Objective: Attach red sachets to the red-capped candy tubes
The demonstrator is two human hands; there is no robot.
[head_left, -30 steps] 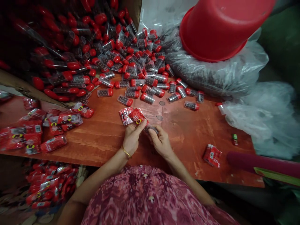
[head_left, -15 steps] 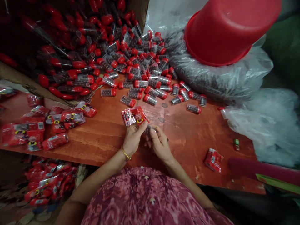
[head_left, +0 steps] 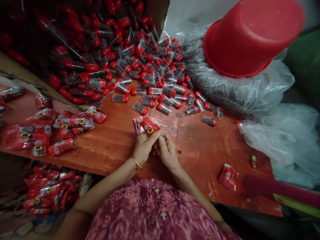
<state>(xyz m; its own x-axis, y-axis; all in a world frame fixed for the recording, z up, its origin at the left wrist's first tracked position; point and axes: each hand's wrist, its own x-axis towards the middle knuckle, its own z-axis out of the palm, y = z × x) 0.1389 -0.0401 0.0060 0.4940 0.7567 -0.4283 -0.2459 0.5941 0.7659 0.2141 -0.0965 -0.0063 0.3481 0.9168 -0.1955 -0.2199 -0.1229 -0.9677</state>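
My left hand (head_left: 144, 148), with a gold bangle at the wrist, is closed on several red printed packets (head_left: 147, 125) above the front middle of the table. My right hand (head_left: 168, 150) is closed right beside it, thumb and fingers pinched around a small item mostly hidden between the hands. Only a greyish bit of that item shows. Beyond the hands, clear tubes with red caps (head_left: 163, 108) lie loose on the orange-brown table (head_left: 110, 150).
An open carton (head_left: 37, 83) at the back left spills many tubes. Filled red packets (head_left: 62, 146) lie left, more below. A red bucket (head_left: 250, 40) stands upside down on a plastic bag (head_left: 232, 93). One packet (head_left: 228, 176) and a tiny bottle (head_left: 253, 161) are at right.
The view has shifted slightly, so most things appear a little further right. The packets in my left hand are turned and bunched differently, and less of the item between my hands shows.
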